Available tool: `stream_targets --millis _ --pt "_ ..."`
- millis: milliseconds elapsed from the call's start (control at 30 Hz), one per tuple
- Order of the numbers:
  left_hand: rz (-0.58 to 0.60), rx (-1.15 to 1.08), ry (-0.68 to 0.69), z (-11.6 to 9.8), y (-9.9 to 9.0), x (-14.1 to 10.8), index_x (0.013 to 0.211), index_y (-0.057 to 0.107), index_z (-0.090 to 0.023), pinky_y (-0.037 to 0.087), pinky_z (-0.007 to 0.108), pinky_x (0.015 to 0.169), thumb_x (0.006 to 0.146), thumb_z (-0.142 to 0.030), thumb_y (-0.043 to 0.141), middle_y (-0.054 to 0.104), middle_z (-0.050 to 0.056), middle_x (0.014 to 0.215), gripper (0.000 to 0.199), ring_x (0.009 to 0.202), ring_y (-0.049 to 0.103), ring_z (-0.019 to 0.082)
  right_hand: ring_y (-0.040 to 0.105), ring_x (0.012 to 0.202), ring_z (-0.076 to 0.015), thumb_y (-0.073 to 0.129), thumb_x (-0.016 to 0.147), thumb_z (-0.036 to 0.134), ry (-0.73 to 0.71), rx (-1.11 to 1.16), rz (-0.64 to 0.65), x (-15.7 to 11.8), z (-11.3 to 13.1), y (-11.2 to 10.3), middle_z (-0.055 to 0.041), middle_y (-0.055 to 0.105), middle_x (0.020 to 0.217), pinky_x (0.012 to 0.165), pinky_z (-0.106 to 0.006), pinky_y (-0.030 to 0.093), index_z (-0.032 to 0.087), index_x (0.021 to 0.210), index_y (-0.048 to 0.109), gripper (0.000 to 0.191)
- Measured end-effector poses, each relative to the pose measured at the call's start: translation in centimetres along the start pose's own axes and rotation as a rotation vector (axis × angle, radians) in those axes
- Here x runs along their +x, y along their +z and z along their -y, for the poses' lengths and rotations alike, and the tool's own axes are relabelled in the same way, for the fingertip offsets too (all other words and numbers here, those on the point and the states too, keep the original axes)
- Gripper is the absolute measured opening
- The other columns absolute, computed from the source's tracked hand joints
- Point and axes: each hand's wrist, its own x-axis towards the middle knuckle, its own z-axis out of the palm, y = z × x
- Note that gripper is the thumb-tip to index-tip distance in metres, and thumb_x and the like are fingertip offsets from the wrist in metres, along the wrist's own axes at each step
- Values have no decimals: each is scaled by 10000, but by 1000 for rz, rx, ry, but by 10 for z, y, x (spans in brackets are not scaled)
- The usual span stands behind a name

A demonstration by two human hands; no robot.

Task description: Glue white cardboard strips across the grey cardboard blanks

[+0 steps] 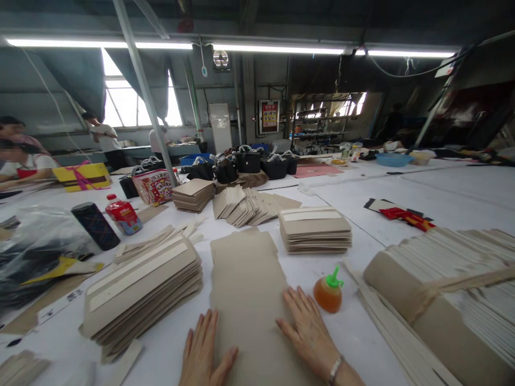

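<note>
A long grey-beige cardboard sheet (249,279) with notched edges lies flat before me on the white tabletop. My left hand (204,351) rests along its left edge, fingers stretched out. On the right edge lies my right hand (308,332), fingers spread, a bracelet at the wrist. Neither hand grips anything. Just beyond the right hand stands a round glue bottle (328,295) of amber liquid with a green nozzle. To the left is a tall stack of cardboard pieces (140,284) topped by a pale strip. A smaller similar stack (316,230) sits beyond the sheet, to the right.
Bundled cardboard pieces (402,273) and long strips (386,321) fill the right side. Fanned cardboard (249,206) and another stack (194,195) lie ahead. A red bottle (124,214), a dark cylinder (95,226) and plastic bags (40,241) are at left. Black handbags (247,161) stand farther back; people are beyond.
</note>
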Motion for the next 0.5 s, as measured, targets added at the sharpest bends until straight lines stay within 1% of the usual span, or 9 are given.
stream_targets --millis 100,200,300,400,433,500 --pt "-2 30 2 -5 2 9 1368 194 -44 169 510 1103 822 -499 318 178 144 1462 721 1352 129 281 177 1359 -255 346 849 562 -19 -16 10 2 -3 10 -49 235 1470 1116 -416 162 162 1379 345 664" --pt "1 75 38 -7 2 12 1366 213 -71 163 519 1101 819 -513 331 149 148 1466 713 1353 96 286 146 1366 -250 382 840 541 -25 -41 0 -7 -4 18 -34 194 1481 1121 -422 139 177 1390 315 663" --pt "8 97 32 -8 -5 9 1367 215 -105 150 518 1102 809 -551 345 126 153 1469 726 1350 68 288 133 1369 -236 388 843 519 -5 -46 9 -16 -2 13 -27 180 1484 1123 -411 137 175 1392 310 653" --pt "-67 121 25 -3 -13 -5 1362 240 -143 148 522 1101 807 -549 363 104 140 1473 699 1351 82 287 109 1372 -220 357 862 513 13 -27 -4 -28 -5 3 -16 133 1491 1122 -402 153 179 1402 279 640" --pt "-80 124 50 -1 -13 -12 1356 262 -164 157 527 1098 802 -554 376 112 127 1471 687 1350 107 289 99 1373 -222 355 863 514 16 -23 -4 -34 -8 0 -15 116 1493 1121 -410 153 181 1406 263 643" --pt "-67 122 120 4 -9 -31 1333 318 -213 198 541 1085 770 -590 429 176 107 1452 687 1337 190 301 86 1373 -236 355 863 520 11 -25 25 -48 -16 -1 -17 102 1492 1118 -440 147 187 1412 235 653"
